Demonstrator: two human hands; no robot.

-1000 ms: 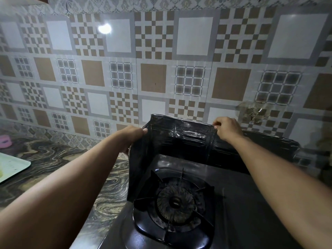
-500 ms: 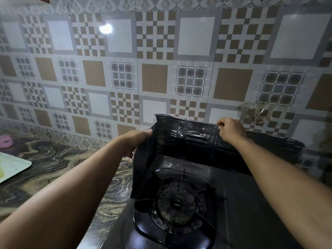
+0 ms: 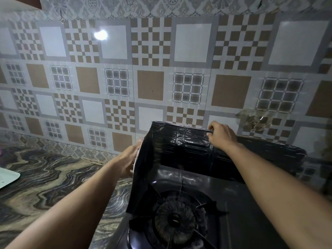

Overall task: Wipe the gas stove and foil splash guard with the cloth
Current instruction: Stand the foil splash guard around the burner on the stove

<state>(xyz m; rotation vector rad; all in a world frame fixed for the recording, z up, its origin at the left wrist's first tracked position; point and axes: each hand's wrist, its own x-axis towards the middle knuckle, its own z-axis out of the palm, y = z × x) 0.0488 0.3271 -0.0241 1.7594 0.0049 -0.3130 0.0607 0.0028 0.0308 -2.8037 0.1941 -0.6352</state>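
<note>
Head view: left hand (image 3: 128, 159) dropped from foil splash guard (image 3: 181, 146) corner to flat against its outer side, right hand (image 3: 220, 134) pinching top edge; repositioning, no cloth visible.

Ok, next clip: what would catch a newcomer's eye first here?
Probably the dark, shiny foil splash guard standing around the back and left of the gas stove, with both bare hands on it: the right hand pinches its top edge, the left hand presses its left panel from outside. Behind, the brown-and-white patterned wall tiles fill the upper frame.
</note>
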